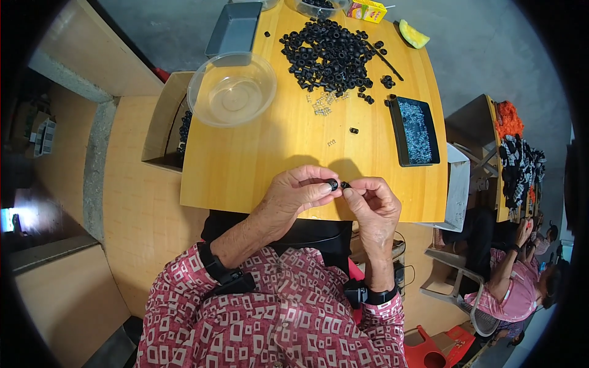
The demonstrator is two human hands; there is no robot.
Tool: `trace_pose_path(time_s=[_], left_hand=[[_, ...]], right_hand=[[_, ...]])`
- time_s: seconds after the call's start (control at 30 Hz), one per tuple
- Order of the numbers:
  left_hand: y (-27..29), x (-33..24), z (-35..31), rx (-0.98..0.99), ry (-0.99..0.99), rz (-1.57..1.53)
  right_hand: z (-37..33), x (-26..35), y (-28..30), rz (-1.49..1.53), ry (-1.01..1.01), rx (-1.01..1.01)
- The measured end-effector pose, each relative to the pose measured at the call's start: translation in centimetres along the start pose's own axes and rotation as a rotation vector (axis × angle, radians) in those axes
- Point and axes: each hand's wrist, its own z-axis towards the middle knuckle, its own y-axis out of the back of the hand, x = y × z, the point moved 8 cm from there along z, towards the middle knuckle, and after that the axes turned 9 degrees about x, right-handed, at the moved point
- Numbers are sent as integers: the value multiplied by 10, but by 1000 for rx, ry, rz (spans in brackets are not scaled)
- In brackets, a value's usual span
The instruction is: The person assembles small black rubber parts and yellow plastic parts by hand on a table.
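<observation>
Near the table's front edge, my left hand (300,189) pinches a small round black plastic part (332,184) between thumb and fingers. Close beside it, my right hand (372,199) grips a second, smaller black plastic part (345,185). The two parts are held almost end to end; whether they touch I cannot tell. Ahead of my hands lie a single metal spring (331,142) and a loose black part (354,130). Further off, a scatter of small springs (323,104) borders a big heap of black parts (328,55).
A clear round bowl (202,92) stands at the left, by a grey tray (215,43). A black tray (400,141) of small springs sits at the right. A melon slice (413,35) and a yellow carton (367,11) lie at the back. Another person (512,288) sits at the right.
</observation>
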Motion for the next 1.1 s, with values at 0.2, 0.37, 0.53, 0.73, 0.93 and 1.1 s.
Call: trace_pose_path(time_s=[0.2,0.37,0.53,0.73,0.93,1.1], left_hand=[[2,1,0,-26,-18,43],[3,2,0,-11,-37,31],[2,2,1,-10,-29,33],[2,3,0,14,-4,-12],[3,3,-1,3,11,-9],[3,4,-1,7,-6,-2]], right_hand=[[1,19,-11,-279,225,27],[0,16,-9,-232,231,20],[4,3,-5,-38,74,-40],[4,0,0,-8,29,24],[6,13,-2,-57,59,-1],[7,23,-6,-206,140,24]])
